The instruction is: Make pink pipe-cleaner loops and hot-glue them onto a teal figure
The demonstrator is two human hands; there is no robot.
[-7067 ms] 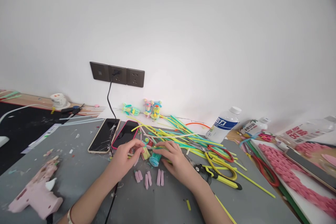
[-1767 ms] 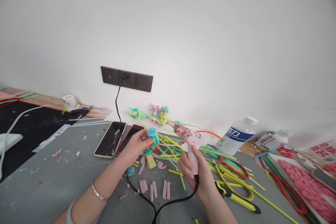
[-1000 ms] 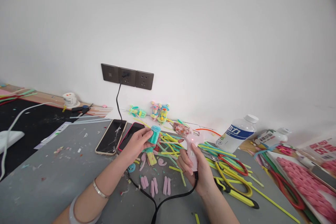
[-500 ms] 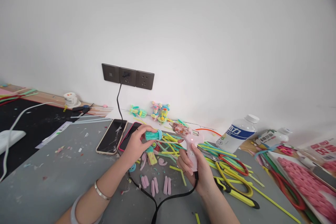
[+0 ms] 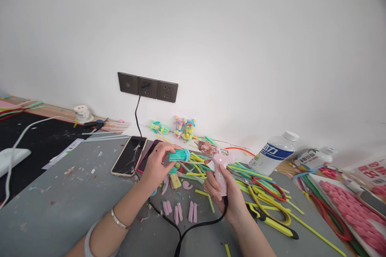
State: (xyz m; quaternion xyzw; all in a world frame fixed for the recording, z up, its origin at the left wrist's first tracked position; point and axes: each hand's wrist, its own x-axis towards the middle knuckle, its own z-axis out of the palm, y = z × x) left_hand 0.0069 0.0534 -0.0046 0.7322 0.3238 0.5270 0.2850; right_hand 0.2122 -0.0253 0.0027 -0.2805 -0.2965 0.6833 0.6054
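My left hand (image 5: 157,166) pinches a bundle of green pipe cleaners (image 5: 178,156) with a light blue band at its right end. Wrapped around the handle of a pale pink glue gun (image 5: 221,168) is my right hand (image 5: 226,188). Its fuzz-covered nozzle points left toward the bundle, with a gap between them. Under the bundle lies a yellow and green pipe-cleaner piece (image 5: 175,180), beside a pink spiral (image 5: 187,185). Closer to me, short pink pipe-cleaner pieces (image 5: 192,212) rest on the grey table.
Two phones (image 5: 129,156) lie left of the hands. Loose yellow and green pipe cleaners (image 5: 241,172), red-handled scissors (image 5: 271,188) and yellow-handled pliers (image 5: 277,225) spread to the right. A bottle (image 5: 273,152) stands behind them. The gun's black cord (image 5: 202,225) loops toward me.
My left hand has shifted slightly to the right with the green bundle, bringing its banded end nearer the nozzle. My right hand and the glue gun look almost unmoved.
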